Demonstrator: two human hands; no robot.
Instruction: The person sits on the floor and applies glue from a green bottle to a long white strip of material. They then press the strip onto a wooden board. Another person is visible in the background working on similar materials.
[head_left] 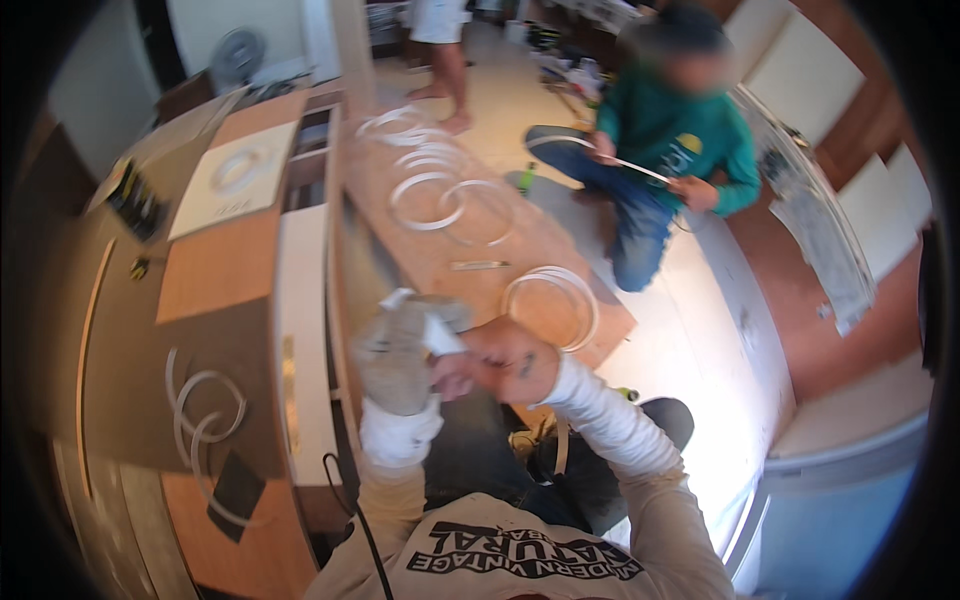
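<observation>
My left hand (400, 350) wears a grey work glove and is closed around a white strip (440, 335). A pale end of it seems to stick out above the glove. Bare and tattooed, my right hand (505, 360) meets the glove, its fingers pinched on the same strip. Motion blur hides exactly how the fingers lie. Beyond my hands, on a long wood-coloured board (580, 245), rests a coil of white edging strip (553, 308). More white strip loops (425, 200) are spread farther up that board.
A co-worker in a green shirt (690, 150) sits at the right, holding a thin strip (640, 170) in both hands. Another person's legs (450, 75) stand at the back. To my left is a cabinet carcass (305, 350) beside boards and loose strip coils (205, 405). A black cable (365, 530) runs by my left arm.
</observation>
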